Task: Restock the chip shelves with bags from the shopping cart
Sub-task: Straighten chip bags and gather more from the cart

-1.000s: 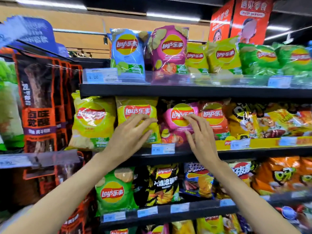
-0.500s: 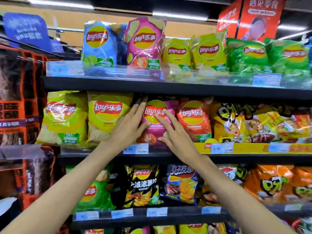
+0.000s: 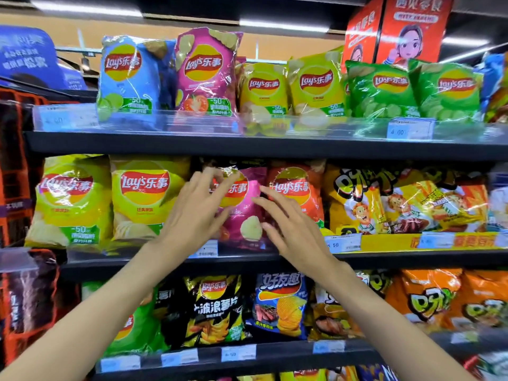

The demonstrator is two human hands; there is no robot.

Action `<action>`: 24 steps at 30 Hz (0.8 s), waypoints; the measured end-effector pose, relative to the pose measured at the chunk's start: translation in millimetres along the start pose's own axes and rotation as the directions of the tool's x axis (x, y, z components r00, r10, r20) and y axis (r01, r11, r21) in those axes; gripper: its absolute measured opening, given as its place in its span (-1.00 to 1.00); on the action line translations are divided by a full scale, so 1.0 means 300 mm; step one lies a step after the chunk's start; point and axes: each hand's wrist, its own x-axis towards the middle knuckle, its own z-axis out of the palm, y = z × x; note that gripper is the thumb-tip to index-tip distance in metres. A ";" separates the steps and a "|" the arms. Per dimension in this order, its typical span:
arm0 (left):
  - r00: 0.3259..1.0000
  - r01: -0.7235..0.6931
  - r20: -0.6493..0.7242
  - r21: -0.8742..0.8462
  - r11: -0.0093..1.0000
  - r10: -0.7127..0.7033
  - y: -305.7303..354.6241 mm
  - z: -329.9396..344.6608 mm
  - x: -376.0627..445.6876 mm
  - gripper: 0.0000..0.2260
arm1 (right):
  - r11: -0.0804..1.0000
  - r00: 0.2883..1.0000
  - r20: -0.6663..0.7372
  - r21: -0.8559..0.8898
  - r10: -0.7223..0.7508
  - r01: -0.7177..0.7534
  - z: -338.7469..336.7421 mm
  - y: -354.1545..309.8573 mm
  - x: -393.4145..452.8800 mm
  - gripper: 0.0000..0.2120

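Both forearms come up from the frame's 7 and 5 o'clock corners toward the middle shelf (image 3: 384, 259). Left hand (image 3: 198, 213) lies w/ fingers spread and mostly straight over the top-left part of the pink chip bag (image 3: 244, 213), fingertips near the bag's upper edge; can't tell if any finger hooks behind it. Right hand (image 3: 294, 229) is flat, fingers extended toward 10 o'clock, pressing the bag's right side just beside the orange-red bag (image 3: 299, 193). Neither hand is curled round anything. The two hands are near each other, not touching.

Pink bag stands upright on the middle shelf, btwn the yellow bag (image 3: 143, 196) at its 9 o'clock and the orange-red bag at its 3 o'clock. A price tag (image 3: 207, 248) sits on the shelf edge below it.

Lower shelf, nearer: black bag (image 3: 214, 309) and blue bag (image 3: 280, 303).

Top shelf (image 3: 192, 144), farther up at 12 o'clock: blue, pink, yellow and green bags in a row behind a clear rail.
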 end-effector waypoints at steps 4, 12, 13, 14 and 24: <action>0.986 -0.168 -0.011 -0.065 0.984 0.168 0.100 0.074 0.049 -0.54 | 0.979 0.964 -0.185 -0.039 0.192 -0.202 -0.018 0.080 -0.086 -0.56; 0.990 -0.079 0.125 0.167 0.983 0.058 0.196 0.220 0.128 -0.44 | 0.890 0.889 0.058 0.020 0.453 -0.455 -0.046 0.175 -0.108 -0.38; 0.990 -0.087 0.120 0.166 0.982 0.067 0.197 0.224 0.132 -0.43 | 0.891 0.889 0.088 0.014 0.450 -0.453 -0.045 0.188 -0.105 -0.37; 0.990 -0.097 0.122 0.166 0.981 0.077 0.197 0.228 0.138 -0.43 | 0.890 0.886 0.103 0.021 0.452 -0.456 -0.043 0.198 -0.099 -0.36; 0.979 -0.165 0.146 0.170 0.972 0.140 0.211 0.245 0.205 -0.47 | 0.803 0.819 0.189 0.171 0.542 -0.571 -0.052 0.268 -0.052 -0.36</action>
